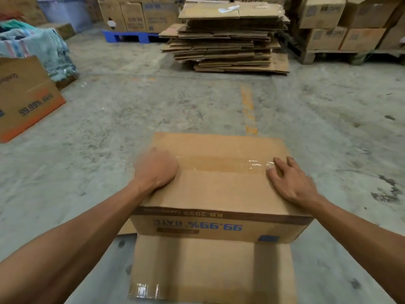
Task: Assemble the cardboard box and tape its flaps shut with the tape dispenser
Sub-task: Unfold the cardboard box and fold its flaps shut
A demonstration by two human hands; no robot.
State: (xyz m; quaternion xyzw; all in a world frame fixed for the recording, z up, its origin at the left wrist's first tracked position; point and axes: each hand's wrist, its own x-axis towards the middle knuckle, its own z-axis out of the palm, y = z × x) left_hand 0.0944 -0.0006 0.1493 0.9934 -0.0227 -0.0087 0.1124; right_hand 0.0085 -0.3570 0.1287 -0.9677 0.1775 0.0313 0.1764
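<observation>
1. the cardboard box (219, 189) sits on the concrete floor (175, 106) around 6 o'clock, right below the camera, standing up with its top flaps folded shut.
2. a strip of clear tape (228, 164) runs along the top seam from side to side, shiny and a bit wrinkled at the 3 o'clock end.
3. left hand (156, 170) rests on the 9 o'clock end of the seam. it's blurry, fingers curled down on the cardboard, grip not holding anything.
4. right hand (289, 179) lies flat at the 3 o'clock end, fingers spread and open, fingertips (270, 170) touching the tape's wrinkled end.
5. a lower flap (197, 270) sticks out toward me at 6 o'clock with a bit of tape on its near corner.
6. a stack of flattened cartons (228, 38) sits at 12 o'clock, well apart, and another printed box (24, 97) is over at 9 o'clock.
7. can't spot the tape dispenser anywhere.
</observation>
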